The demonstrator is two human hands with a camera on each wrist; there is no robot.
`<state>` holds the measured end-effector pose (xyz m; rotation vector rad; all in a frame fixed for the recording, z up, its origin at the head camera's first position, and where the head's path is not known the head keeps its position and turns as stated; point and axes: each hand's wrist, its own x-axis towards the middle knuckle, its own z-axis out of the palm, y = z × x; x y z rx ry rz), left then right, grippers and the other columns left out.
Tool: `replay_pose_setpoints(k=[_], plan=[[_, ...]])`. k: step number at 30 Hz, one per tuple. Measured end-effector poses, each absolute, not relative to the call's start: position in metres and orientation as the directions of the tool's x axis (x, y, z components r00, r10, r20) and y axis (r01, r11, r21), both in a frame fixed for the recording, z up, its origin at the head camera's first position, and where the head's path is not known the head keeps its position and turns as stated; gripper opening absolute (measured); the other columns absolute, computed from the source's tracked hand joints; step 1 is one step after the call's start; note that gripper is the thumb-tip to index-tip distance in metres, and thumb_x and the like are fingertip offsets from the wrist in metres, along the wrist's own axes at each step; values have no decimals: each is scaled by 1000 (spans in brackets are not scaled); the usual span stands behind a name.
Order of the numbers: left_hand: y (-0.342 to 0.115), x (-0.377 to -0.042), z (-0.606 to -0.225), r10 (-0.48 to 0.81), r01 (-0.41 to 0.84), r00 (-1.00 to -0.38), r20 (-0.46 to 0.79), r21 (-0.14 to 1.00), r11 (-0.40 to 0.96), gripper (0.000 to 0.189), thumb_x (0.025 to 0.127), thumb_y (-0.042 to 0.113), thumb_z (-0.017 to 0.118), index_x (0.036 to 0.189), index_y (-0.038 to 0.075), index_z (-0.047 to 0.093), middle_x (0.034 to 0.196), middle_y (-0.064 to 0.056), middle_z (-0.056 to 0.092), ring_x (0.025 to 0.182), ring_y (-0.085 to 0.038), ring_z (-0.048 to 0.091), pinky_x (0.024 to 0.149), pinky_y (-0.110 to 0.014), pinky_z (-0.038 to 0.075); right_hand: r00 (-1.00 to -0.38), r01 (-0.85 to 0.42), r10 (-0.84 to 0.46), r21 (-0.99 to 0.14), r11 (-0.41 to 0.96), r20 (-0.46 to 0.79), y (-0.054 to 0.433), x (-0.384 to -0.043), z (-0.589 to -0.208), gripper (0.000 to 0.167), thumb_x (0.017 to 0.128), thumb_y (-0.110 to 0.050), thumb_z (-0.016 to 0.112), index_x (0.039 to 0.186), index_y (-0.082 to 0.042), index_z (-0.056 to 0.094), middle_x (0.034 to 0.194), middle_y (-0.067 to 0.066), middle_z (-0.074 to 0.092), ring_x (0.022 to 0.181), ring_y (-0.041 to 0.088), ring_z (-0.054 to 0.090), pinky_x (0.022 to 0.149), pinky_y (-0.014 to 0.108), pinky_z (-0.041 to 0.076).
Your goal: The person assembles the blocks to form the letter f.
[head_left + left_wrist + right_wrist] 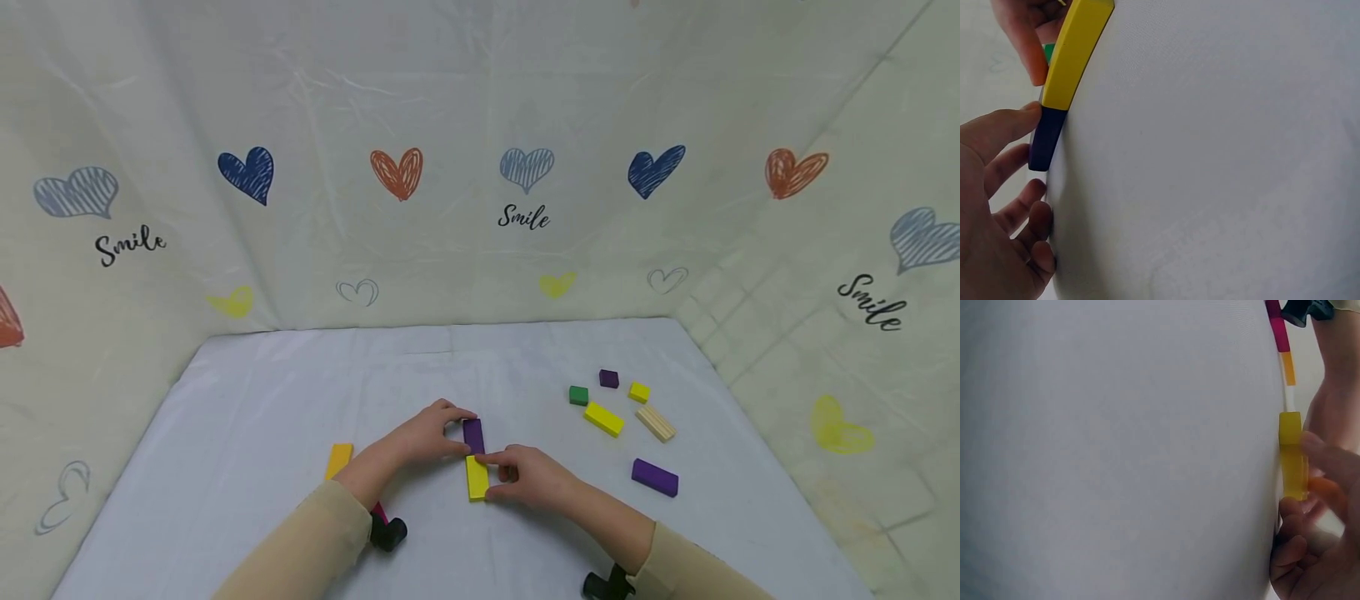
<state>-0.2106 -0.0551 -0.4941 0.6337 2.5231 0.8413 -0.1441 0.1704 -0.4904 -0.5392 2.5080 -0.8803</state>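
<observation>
A purple block [473, 435] and a yellow block [477, 479] lie end to end on the white cloth, the purple one farther from me. My left hand [429, 434] holds the purple block, thumb near the joint and index finger toward its far end. At the yellow block, my right hand [529, 478] grips along its length, index finger by the joint and thumb by the near end. In the left wrist view the purple block [1047, 139] meets the yellow block [1079, 56] in line. The right wrist view shows the yellow block [1294, 464] beside my right thumb and fingers.
Right of my hands lie a green block [578, 396], a dark purple cube [609, 379], a small yellow block [639, 392], a long yellow block [603, 419], a plain wooden piece [656, 423] and another purple block [655, 477]. An orange block [340, 459] and a magenta block [1279, 331] lie left, partly behind my left arm.
</observation>
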Motion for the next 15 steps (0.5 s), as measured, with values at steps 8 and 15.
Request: replay_pose_setpoints(k=[8, 15], plan=[[-56, -210, -493, 543, 299, -807, -232, 633, 714, 54, 88, 35, 75, 138, 27, 58, 137, -10, 48, 121, -26, 50, 104, -49, 44, -837, -211, -479, -650, 730, -267, 171, -143, -490, 54, 85, -36, 78, 135, -22, 64, 81, -6, 54, 75, 10, 49, 63, 23, 42], [-57, -210, -493, 563, 319, -795, -225, 635, 704, 58, 85, 35, 77, 139, 25, 57, 137, -10, 47, 122, -27, 48, 104, -50, 42, -833, -211, -486, -661, 720, -263, 172, -144, -488, 53, 86, -36, 77, 135, -23, 63, 81, -7, 56, 75, 10, 51, 64, 23, 44]])
